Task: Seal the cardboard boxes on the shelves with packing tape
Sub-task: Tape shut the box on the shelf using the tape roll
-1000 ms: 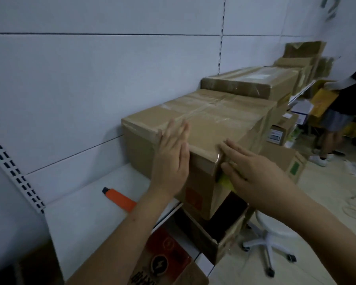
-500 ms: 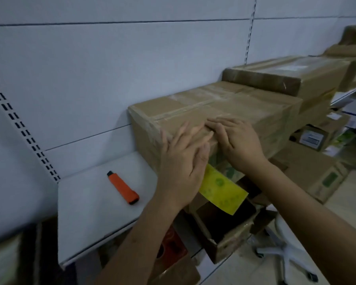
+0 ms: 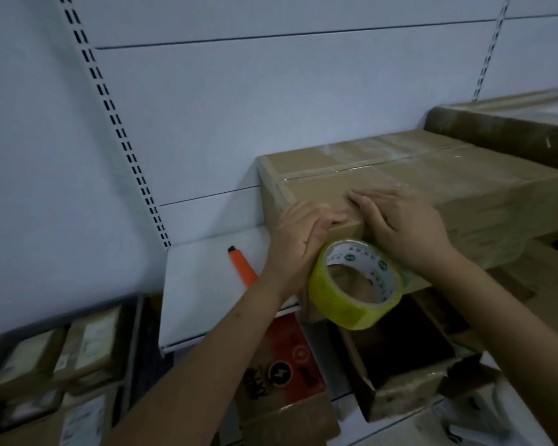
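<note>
**Both hands at the near corner of a taped cardboard box on a shelf**

A cardboard box (image 3: 400, 188) is shown lying on a white shelf (image 3: 203, 284), with clear tape visible along its top seam and across its left end. The right hand (image 3: 403, 230) is laid flat on the top of the box at its near edge, the fingers held straight and pressed against the cardboard; nothing is grasped by it. The left hand (image 3: 300, 243) is placed just to the left of the right hand, at the near left corner of the box, with its fingers curled over the box edge; whether a strip of tape is pinched beneath them cannot be told. A roll of packing tape (image 3: 356, 283), yellowish with a white printed core, is seen directly below and between the two hands, in front of the box's near face; how the roll is held up cannot be told. An orange utility knife (image 3: 242, 267) is seen on the shelf to the left of the left hand, partly hidden behind the left wrist. A second, darker box (image 3: 503, 130) is stacked beyond the right hand, on the far right part of the first. Below the forearms, an open carton (image 3: 406, 365) and a red printed box (image 3: 287, 358) are visible.
</note>
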